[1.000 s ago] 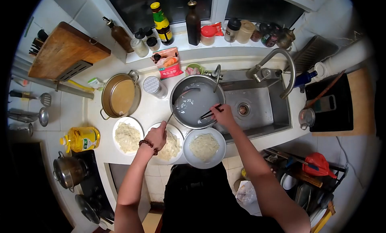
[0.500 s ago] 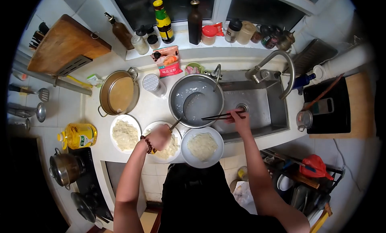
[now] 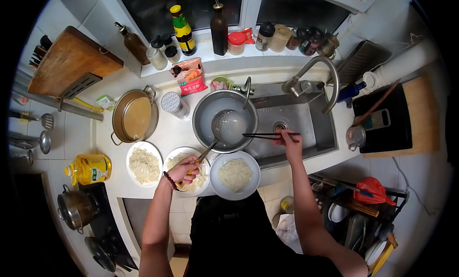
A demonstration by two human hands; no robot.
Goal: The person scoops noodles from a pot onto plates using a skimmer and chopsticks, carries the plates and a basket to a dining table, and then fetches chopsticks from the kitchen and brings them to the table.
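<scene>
A perforated skimmer (image 3: 224, 125) is sitting inside the metal basin (image 3: 196, 126), the left hand (image 3: 184, 171) gripping its handle (holding it level is probably spilling least); right of the basin, the right hand (image 3: 289, 140) is holding chopsticks (image 3: 259, 134).

The left hand (image 3: 183, 171) (partly) hides the skimmer handle (image 3: 207, 151)

We see fairly bright indoor light, strongest on the pale bench (image 3: 179, 133), while the window panes (image 3: 303, 14) behind it are dark. Small glints mark the steel sink (image 3: 308, 126) and metal bowl (image 3: 197, 116). A wide lens curves straight edges, and black fills the corners. The middle looks clear to us; small print is too soft to read.
</scene>
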